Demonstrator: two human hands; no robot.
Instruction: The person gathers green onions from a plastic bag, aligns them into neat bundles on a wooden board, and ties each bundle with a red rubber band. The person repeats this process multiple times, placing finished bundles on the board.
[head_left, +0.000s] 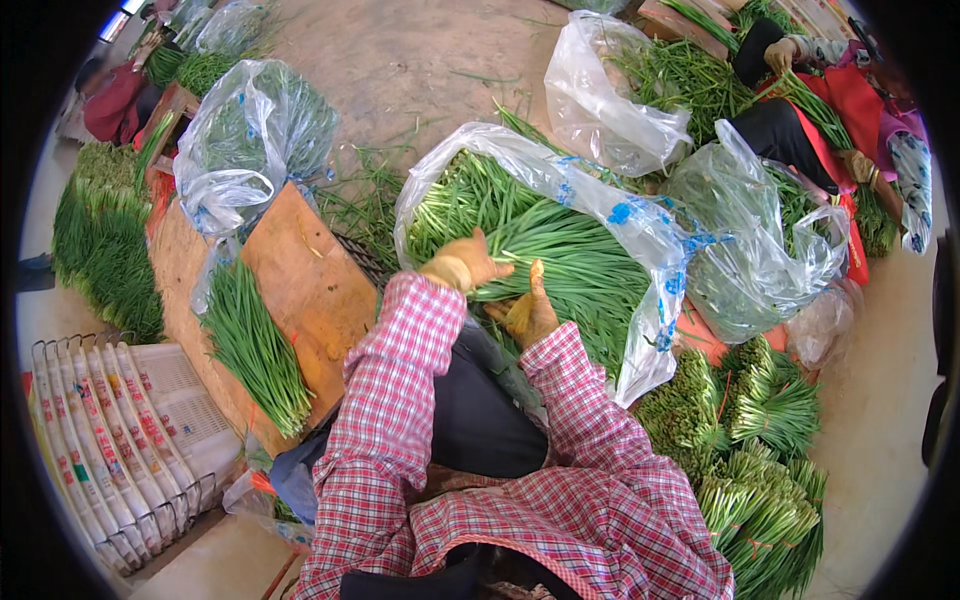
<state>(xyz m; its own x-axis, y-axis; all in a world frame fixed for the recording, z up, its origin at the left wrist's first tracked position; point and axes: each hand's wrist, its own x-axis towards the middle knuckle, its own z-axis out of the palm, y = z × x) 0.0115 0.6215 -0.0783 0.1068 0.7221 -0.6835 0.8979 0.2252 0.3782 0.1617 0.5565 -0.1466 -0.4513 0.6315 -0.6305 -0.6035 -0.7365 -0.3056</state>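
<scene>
A large heap of long green leafy stalks (577, 255), like garlic chives, fills an open clear plastic bag (660, 322) with blue print before me. My left hand (461, 262) is at the near left of the heap, thumb raised, with pale stalk ends beside its fingers. Whether it grips any stalks is not plain. Just right of it and lower, my right hand (529, 311) has its thumb up and its fingers apart, near the underside of the loose stalks. On the board at my left lies a bundle of green stalks (255, 349), cut ends towards me.
The wooden board (311, 277) stands at left, beside a stuffed plastic bag (255, 142). Banded bundles (757, 480) are piled at right. Flattened printed sacks or crates (120, 442) lie at lower left. A co-worker (847, 127) at upper right holds stalks; another person (116, 101) sits at upper left.
</scene>
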